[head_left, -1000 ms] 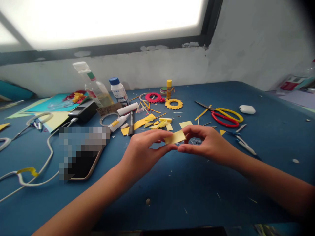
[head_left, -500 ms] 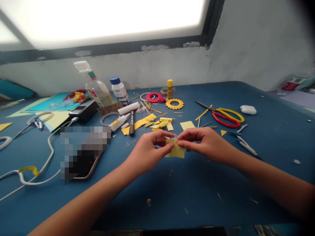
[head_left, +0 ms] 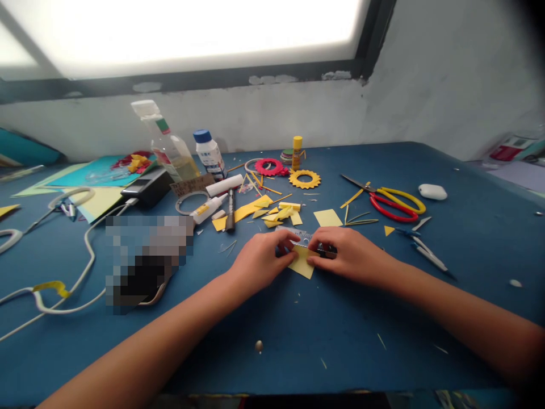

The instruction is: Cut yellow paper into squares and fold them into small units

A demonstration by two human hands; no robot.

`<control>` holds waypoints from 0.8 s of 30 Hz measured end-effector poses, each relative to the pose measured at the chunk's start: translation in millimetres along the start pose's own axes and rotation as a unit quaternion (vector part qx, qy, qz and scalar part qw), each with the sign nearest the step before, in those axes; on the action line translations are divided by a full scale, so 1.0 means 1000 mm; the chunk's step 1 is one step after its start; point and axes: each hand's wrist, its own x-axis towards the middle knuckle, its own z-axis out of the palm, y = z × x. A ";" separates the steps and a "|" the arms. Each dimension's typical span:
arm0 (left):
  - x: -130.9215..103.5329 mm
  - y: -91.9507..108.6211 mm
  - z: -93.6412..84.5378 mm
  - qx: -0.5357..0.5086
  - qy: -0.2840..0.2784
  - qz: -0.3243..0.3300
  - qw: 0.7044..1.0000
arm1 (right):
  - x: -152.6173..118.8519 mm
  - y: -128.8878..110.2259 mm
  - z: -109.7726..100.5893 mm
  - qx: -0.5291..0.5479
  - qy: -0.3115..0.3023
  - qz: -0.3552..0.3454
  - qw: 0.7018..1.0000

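Note:
A small square of yellow paper (head_left: 303,266) is pinched between both hands near the middle of the table. My left hand (head_left: 264,258) grips its left side between thumb and fingers. On the right side, my right hand (head_left: 347,253) holds it the same way. Just behind the paper lies a clear ruler (head_left: 303,234), partly hidden by my fingers. A dark object shows beneath my right fingers, too covered to name. Another yellow paper piece (head_left: 327,218) lies flat just beyond my hands.
Scissors (head_left: 395,203) with red and yellow handles lie back right, near a white case (head_left: 432,192). Yellow scraps (head_left: 283,215), a black marker (head_left: 230,210), a glue stick (head_left: 297,153) and toothed paper rings (head_left: 305,179) lie behind. A phone (head_left: 149,272) and cables are at left.
The yellow paper has come down towards the table and tilted, its lower edge now slanting. The ruler behind it shows more. Both hands still hold the paper.

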 end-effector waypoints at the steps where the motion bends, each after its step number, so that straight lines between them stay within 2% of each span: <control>1: 0.000 0.001 0.000 0.002 -0.006 0.008 1.000 | 0.001 0.001 0.001 0.010 0.008 -0.014 1.000; 4: 0.000 0.005 -0.001 0.008 -0.024 0.031 0.999 | 0.004 0.006 0.003 0.035 0.024 -0.084 0.996; 8: 0.000 0.006 -0.009 0.058 -0.057 0.082 0.993 | 0.004 0.016 0.003 0.019 0.009 -0.156 0.988; 15: -0.002 0.008 -0.025 0.102 -0.148 0.179 0.967 | -0.010 0.027 0.001 -0.124 0.024 -0.313 0.942; 20: -0.010 0.007 -0.025 0.204 -0.157 0.251 0.933 | -0.012 0.024 -0.002 -0.169 0.006 -0.351 0.921; 24: -0.013 0.004 -0.024 0.225 -0.153 0.291 0.917 | -0.012 0.019 -0.006 -0.191 -0.015 -0.364 0.911</control>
